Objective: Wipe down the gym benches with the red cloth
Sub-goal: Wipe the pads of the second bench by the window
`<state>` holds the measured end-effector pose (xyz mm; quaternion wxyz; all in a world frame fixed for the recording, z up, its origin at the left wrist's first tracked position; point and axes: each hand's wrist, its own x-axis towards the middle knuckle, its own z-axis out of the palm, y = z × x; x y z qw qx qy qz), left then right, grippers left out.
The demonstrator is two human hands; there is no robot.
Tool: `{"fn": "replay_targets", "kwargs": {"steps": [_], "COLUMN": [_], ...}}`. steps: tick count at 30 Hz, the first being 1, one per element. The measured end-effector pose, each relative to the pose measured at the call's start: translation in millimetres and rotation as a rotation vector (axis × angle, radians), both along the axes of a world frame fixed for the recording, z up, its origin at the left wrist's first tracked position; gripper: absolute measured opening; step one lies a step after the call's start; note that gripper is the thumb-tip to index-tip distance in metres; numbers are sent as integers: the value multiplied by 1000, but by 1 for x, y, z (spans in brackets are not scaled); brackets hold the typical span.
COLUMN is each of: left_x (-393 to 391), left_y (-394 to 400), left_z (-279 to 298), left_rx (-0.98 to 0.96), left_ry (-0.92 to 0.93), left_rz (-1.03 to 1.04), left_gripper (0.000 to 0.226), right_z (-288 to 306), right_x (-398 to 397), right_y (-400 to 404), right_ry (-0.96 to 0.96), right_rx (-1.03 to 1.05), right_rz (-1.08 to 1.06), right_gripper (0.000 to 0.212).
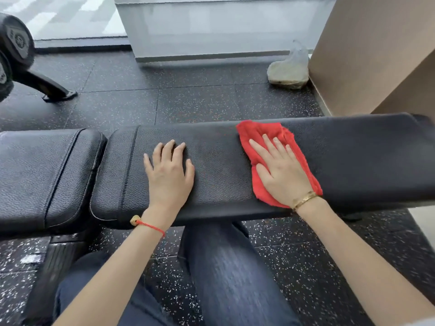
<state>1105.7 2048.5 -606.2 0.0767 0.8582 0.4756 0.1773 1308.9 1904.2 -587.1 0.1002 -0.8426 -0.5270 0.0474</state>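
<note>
We counted two black padded sections of one gym bench: a long back pad [341,156] running across the middle of the view and a shorter seat pad [44,175] to its left, the two just beside each other with a narrow gap between them. There was one red cloth [259,134], and it lay spread and rumpled on top of the long pad, right of centre, reaching from the far edge nearly to the near edge.

Our right hand [282,168] lay flat on the cloth, palm down, fingers straight and slightly fanned — pressing it to the pad, not closed around it. A single gold bangle [304,199] sat on that wrist. Our left hand [169,170] rested flat on the bare pad, well apart from the cloth, fingers spread and holding nothing. One red string bracelet [150,227] with a small tan bead circled that wrist.

Below the bench we saw our two legs in dark blue jeans [235,278] over a black speckled rubber floor [188,100]. On the floor by a tan wall stood one tied plastic bag [290,69] — its contents looked pale and lumpy, but we could not tell what they were. At the far left edge, part of a black machine with one angled foot [50,87] showed.
</note>
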Motion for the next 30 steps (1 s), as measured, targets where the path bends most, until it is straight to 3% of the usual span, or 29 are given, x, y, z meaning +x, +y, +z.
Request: {"fn": "replay_targets", "kwargs": {"steps": [4, 11, 15, 19, 24, 30], "left_x": [15, 79, 121, 134, 136, 134], "left_y": [-19, -48, -69, -81, -79, -77], "left_z": [3, 10, 10, 5, 2, -2], "left_rx": [-38, -55, -66, -47, -36, -27], "left_ry": [9, 6, 56, 70, 17, -3], "left_rz": [-72, -222, -312, -267, -247, -253], "left_gripper": [48, 49, 52, 52, 49, 47], "right_z": [1, -5, -7, 0, 1, -12], "right_x": [13, 5, 45, 102, 113, 69], "right_y": [20, -30, -42, -19, -10, -74], "right_ry": [-12, -18, 7, 9, 31, -16], "right_rx": [-10, 19, 38, -13, -32, 38], "right_rz": [-159, -136, -312, -462, -441, -421], "right_gripper": [58, 60, 58, 57, 57, 58]}}
